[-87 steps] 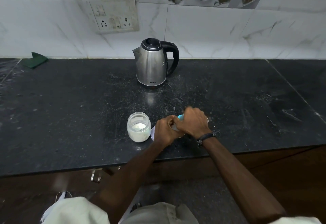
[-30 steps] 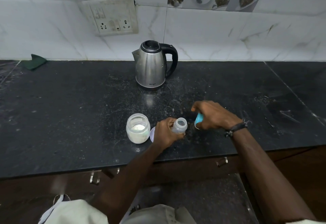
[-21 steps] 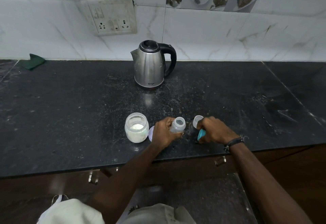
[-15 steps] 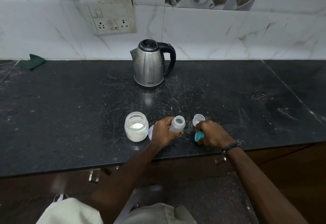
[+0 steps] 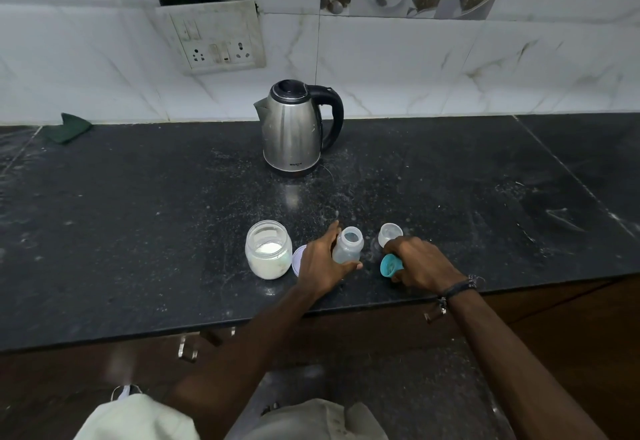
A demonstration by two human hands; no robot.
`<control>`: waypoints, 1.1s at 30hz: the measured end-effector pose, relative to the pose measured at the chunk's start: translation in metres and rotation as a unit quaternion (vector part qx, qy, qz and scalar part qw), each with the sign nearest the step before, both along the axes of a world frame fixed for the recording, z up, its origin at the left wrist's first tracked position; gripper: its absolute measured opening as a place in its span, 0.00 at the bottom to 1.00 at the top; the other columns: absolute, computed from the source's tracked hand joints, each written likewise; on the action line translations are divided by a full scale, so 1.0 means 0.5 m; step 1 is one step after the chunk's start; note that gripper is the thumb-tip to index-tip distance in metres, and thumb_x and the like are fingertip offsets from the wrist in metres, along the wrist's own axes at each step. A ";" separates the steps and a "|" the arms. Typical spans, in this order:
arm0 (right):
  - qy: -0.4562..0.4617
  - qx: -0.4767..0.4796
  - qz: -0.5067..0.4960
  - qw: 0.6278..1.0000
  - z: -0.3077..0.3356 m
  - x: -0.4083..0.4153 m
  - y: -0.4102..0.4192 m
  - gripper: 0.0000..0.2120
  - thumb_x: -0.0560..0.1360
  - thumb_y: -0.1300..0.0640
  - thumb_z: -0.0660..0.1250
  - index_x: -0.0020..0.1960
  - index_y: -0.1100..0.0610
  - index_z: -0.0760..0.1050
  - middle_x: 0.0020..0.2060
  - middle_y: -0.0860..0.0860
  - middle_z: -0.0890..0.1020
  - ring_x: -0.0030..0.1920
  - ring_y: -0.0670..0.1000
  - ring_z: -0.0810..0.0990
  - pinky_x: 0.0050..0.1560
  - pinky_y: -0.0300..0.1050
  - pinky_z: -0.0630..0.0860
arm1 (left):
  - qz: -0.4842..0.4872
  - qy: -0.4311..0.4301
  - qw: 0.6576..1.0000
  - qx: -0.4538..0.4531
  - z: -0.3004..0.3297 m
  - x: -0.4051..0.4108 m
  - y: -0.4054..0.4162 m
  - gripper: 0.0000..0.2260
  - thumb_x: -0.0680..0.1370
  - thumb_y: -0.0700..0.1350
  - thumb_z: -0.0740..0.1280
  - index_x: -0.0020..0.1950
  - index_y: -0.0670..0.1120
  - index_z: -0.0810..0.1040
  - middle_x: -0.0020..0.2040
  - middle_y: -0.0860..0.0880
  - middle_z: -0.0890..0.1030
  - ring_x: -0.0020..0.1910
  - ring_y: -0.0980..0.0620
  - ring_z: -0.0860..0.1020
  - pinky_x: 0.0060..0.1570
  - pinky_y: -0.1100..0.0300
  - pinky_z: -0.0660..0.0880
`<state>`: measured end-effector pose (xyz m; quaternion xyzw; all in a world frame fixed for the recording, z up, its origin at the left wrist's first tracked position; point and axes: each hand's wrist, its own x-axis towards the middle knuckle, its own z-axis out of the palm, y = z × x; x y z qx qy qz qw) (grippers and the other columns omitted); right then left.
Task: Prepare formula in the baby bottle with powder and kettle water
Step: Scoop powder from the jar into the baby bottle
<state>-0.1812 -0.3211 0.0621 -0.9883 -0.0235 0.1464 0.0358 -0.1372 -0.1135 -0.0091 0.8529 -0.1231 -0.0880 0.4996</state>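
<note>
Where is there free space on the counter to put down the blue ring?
The counter is bare right of the right hand, and also between the kettle and the baby bottle. It is crowded from the powder jar through the left hand to the clear cap.

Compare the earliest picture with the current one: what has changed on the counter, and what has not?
The right hand unscrewed the teal collar and carried it right of the baby bottle, down to the counter. The bottle's mouth is now open. The left hand kept its grip. The powder jar and kettle stayed put.
</note>
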 end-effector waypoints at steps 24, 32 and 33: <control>-0.166 0.149 0.103 0.969 0.194 0.143 0.227 0.05 0.74 0.50 0.71 0.45 0.51 0.81 0.41 0.48 0.84 0.42 0.52 0.82 0.43 0.51 0.80 | 0.197 -0.327 0.923 -0.040 0.105 -0.032 0.133 0.56 0.69 0.57 0.79 0.77 0.29 0.49 0.80 0.33 0.51 0.80 0.36 0.47 0.78 0.41 0.54; -0.045 0.112 0.209 0.970 0.146 0.199 0.385 0.01 0.67 0.55 0.74 0.38 0.52 0.84 0.35 0.47 0.85 0.37 0.51 0.82 0.40 0.47 0.80 | 0.203 -0.126 0.970 -0.038 0.033 -0.042 0.235 0.67 0.58 0.75 0.74 0.82 0.48 0.39 0.83 0.51 0.44 0.81 0.53 0.47 0.78 0.50 0.54; -0.028 0.083 0.218 0.972 0.137 0.207 0.399 0.02 0.66 0.55 0.75 0.39 0.52 0.84 0.36 0.48 0.85 0.38 0.52 0.83 0.40 0.47 0.80 | 0.199 -0.103 0.974 -0.038 0.025 -0.040 0.238 0.67 0.57 0.74 0.75 0.82 0.51 0.39 0.83 0.52 0.45 0.81 0.54 0.49 0.78 0.48 0.57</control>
